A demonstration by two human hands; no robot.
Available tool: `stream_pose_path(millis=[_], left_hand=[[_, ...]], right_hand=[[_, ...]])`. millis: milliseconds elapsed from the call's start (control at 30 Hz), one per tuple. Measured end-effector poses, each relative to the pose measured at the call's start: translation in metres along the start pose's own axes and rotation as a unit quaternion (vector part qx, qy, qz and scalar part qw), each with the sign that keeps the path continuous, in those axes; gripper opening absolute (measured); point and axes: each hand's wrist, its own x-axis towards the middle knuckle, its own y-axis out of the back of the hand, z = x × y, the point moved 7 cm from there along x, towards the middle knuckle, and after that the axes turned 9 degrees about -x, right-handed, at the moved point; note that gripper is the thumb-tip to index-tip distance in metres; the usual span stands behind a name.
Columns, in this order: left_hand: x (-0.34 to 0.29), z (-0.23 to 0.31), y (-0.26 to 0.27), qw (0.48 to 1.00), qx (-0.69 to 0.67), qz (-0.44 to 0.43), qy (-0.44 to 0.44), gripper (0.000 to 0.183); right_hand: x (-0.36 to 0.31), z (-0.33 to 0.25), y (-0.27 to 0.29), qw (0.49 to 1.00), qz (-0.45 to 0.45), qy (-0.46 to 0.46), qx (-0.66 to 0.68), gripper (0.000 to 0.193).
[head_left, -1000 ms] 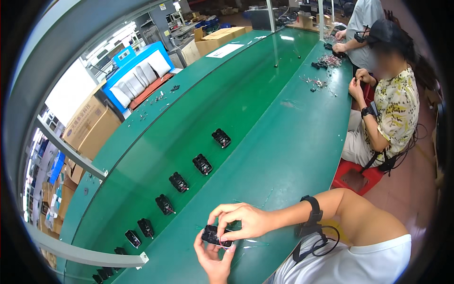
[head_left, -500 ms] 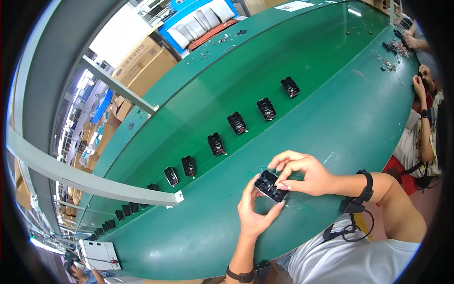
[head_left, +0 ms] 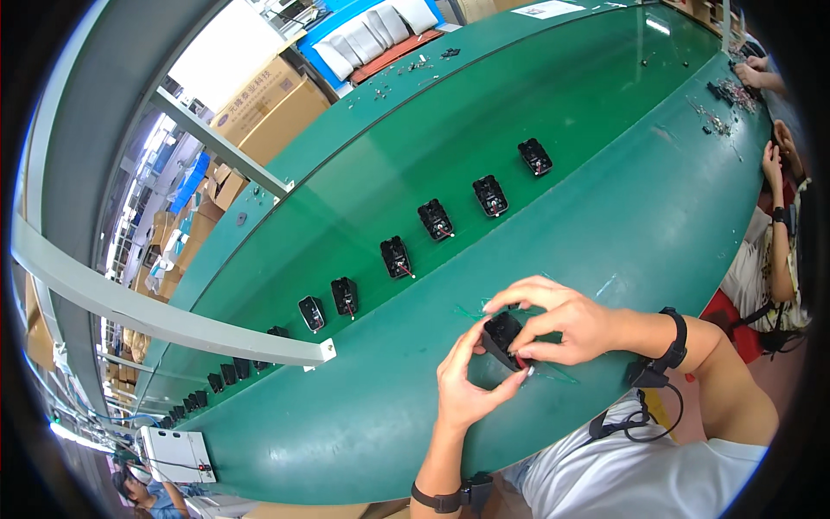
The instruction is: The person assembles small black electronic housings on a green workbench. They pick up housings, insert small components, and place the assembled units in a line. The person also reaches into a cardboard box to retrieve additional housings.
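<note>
While the left hand (head_left: 467, 385) grasps a black housing (head_left: 501, 336) from its left and near sides, with the thumb at the near edge, the right hand (head_left: 566, 324) bends over the same piece from the right. The housing is held tilted above the near part of the green counter (head_left: 363, 432), between the two hands. The right thumb and forefinger meet at its near right end, beside a short red wire (head_left: 521, 362); whether they pinch the wire or only press beside it cannot be told, since the fingers cover the spot. Thin green strands (head_left: 562, 374) lie on the counter just beside the hands. Beyond, similar black housings (head_left: 435, 221) stand in a spaced row along a green belt (head_left: 415, 164), several with a red wire showing. At the upper right, a loose heap of small parts (head_left: 735, 93) lies near the hands of co-workers; at the lower left stands a white box (head_left: 177, 456).
</note>
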Motion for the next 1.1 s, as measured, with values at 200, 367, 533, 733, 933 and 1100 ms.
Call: stream_pose_path(millis=[200,367,533,733,933,1100], left_hand=[[0.002,0.015,0.007,0.996,0.073,-0.007,-0.054,0.08],[-0.001,0.02,0.0,0.991,0.11,0.009,-0.07,0.083],[-0.004,0.04,0.0,0.977,0.121,0.103,-0.145,0.076],[-0.004,0.037,-0.004,0.969,0.185,0.06,-0.155,0.071],[-0.001,0.032,-0.011,0.969,0.201,0.063,-0.132,0.07],[0.001,0.024,-0.013,0.973,0.216,0.036,-0.065,0.067]], right_hand=[[0.006,-0.013,0.002,0.994,-0.079,0.028,0.063,0.018],[-0.002,0.01,-0.015,0.96,-0.084,-0.051,0.261,0.013],[-0.011,0.011,-0.037,0.805,-0.04,-0.197,0.558,0.014],[-0.024,0.023,-0.051,0.712,-0.09,-0.265,0.644,0.015],[-0.039,0.04,-0.052,0.69,-0.123,-0.311,0.642,0.027],[-0.045,0.05,-0.054,0.686,-0.102,-0.344,0.633,0.025]])
